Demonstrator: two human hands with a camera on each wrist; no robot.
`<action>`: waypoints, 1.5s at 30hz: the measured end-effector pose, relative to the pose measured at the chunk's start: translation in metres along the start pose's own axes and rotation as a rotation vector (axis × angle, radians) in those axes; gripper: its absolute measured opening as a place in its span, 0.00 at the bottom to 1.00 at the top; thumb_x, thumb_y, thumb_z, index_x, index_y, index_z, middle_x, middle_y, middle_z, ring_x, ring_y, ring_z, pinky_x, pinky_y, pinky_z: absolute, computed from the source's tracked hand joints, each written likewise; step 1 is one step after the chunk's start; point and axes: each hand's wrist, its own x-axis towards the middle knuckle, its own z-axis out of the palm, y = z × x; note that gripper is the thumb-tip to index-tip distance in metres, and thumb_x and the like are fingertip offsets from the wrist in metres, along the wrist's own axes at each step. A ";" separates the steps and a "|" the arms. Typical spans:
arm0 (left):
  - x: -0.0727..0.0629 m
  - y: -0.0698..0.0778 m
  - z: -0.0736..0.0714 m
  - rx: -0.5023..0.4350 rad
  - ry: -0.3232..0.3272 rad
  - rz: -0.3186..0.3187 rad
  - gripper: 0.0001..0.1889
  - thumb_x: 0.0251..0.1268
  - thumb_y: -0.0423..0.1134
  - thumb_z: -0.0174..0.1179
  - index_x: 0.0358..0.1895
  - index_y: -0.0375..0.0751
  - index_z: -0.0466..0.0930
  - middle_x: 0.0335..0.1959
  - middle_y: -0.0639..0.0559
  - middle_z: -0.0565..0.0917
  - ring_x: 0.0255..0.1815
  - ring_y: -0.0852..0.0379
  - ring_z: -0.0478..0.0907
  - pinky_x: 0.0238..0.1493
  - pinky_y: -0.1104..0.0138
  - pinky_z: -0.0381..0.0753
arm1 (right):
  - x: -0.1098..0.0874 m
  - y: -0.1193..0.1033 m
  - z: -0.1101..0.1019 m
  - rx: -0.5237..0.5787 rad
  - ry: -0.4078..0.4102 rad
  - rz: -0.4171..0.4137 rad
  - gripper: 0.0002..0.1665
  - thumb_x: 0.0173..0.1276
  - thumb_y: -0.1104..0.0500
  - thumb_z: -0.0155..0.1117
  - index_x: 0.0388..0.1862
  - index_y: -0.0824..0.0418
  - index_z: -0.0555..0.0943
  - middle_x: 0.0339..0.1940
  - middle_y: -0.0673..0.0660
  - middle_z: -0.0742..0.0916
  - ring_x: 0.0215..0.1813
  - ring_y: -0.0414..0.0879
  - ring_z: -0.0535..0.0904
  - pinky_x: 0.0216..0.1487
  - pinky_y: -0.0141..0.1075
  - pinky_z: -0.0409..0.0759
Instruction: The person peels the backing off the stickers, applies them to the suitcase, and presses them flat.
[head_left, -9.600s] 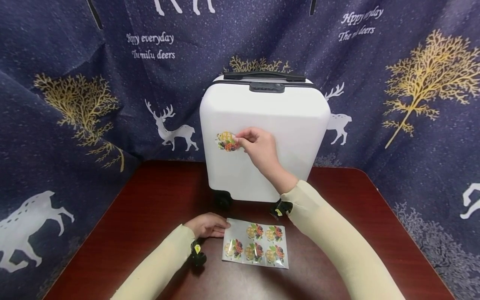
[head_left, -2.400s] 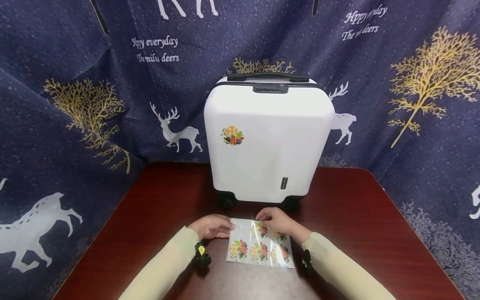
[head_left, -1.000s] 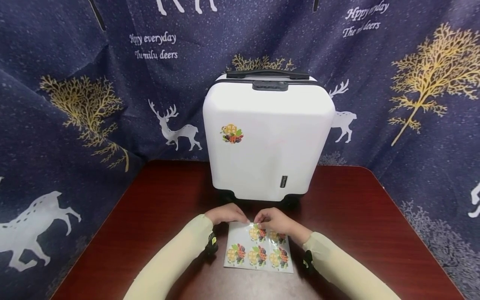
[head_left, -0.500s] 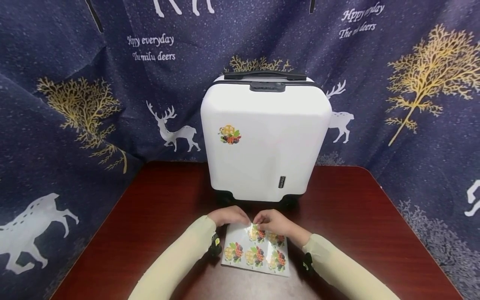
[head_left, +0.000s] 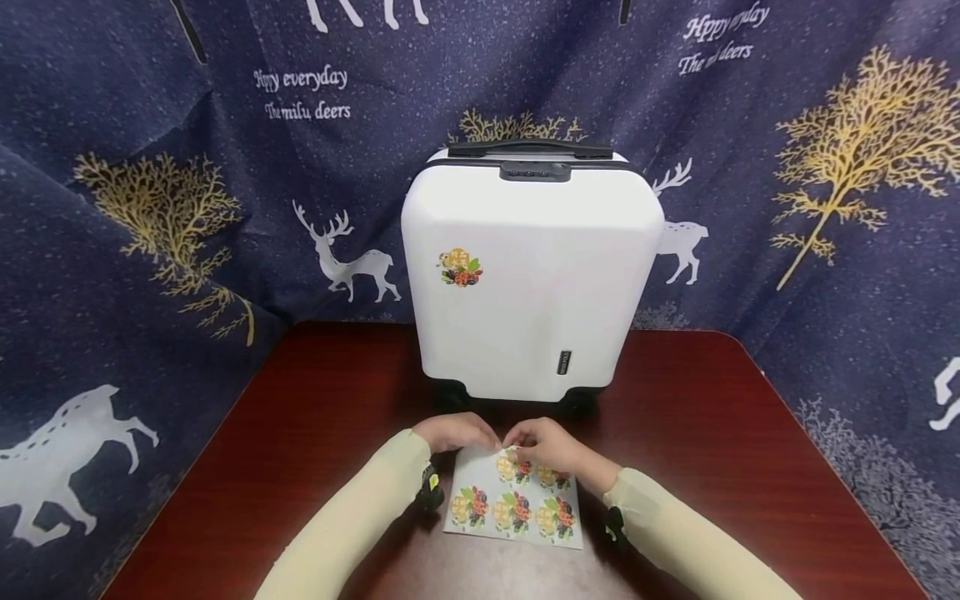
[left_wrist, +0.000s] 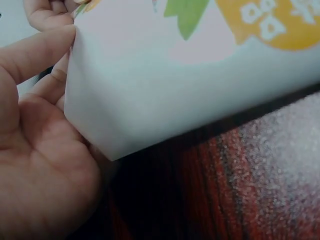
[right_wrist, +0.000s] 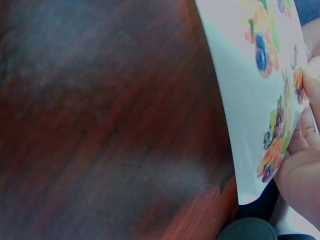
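A white sheet of round fruit stickers lies on the table, its far edge lifted toward the hands. My left hand pinches that edge at the bare far-left part; in the left wrist view the thumb presses on the paper and the corner bends. Beside it, my right hand pinches the same edge at the top-middle fruit sticker. The fingertips of both hands are close together. Through the right wrist view the sheet curves up toward the right fingers. Whether the sticker's edge is loose, I cannot tell.
Behind the hands a white suitcase stands upright on the dark red table. One fruit sticker is on its upper left front, a small black label at lower right. A blue deer-patterned cloth hangs behind.
Earlier my right hand held the fruit sticker against the suitcase; it came down to the sheet's far edge. My left hand moved from the sheet's left side to that edge. The sheet has bent up.
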 end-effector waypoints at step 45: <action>0.006 0.001 -0.001 -0.160 -0.021 -0.071 0.14 0.62 0.36 0.64 0.43 0.27 0.88 0.30 0.53 0.87 0.28 0.62 0.81 0.32 0.71 0.82 | 0.000 -0.005 -0.003 -0.131 0.025 -0.076 0.04 0.69 0.60 0.70 0.38 0.60 0.89 0.38 0.54 0.89 0.39 0.35 0.77 0.43 0.29 0.78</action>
